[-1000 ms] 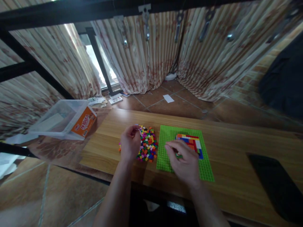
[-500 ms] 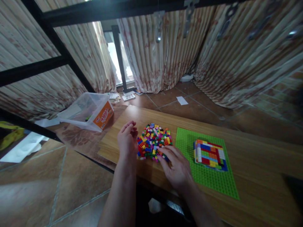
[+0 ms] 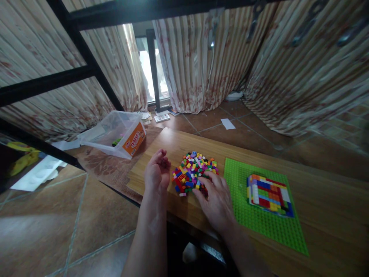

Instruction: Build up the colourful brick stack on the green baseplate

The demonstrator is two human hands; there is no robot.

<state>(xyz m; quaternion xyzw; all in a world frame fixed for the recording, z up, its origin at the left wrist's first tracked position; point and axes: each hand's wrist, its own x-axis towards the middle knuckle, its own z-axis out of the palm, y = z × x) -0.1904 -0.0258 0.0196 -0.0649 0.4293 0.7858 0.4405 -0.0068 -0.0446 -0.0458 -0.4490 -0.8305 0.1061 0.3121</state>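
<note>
Wooden table: pale plank top under both my hands. It carries the bricks and the baseplate.
Brick pile: loose heap of tiny bricks in red, yellow, green, blue, pink and white. It lies on the table between my two hands, just left of the baseplate.
Left hand: rests on its outer edge on the table, right at the pile's left side. My fingers curl loosely toward the palm in a soft cup, and I cannot tell whether anything lies inside it.
Right hand: palm down, fingers spread and slack, with the fingertips on the near right corner of the pile. I have it open, with no brick pinched that I can see.
Green baseplate: flat studded sheet on the table to the right of the pile. Its left edge is just beside my right hand.
Built block: layered slab of mixed colours, sitting on the right half of the baseplate, apart from both hands.
Clear box: see-through plastic tub with an orange label, lying tilted beyond the table's left end.
Curtains: striped, stained cloth hanging behind the table.
Floor: brown tiles. A white paper scrap lies on it past the table's far edge.
</note>
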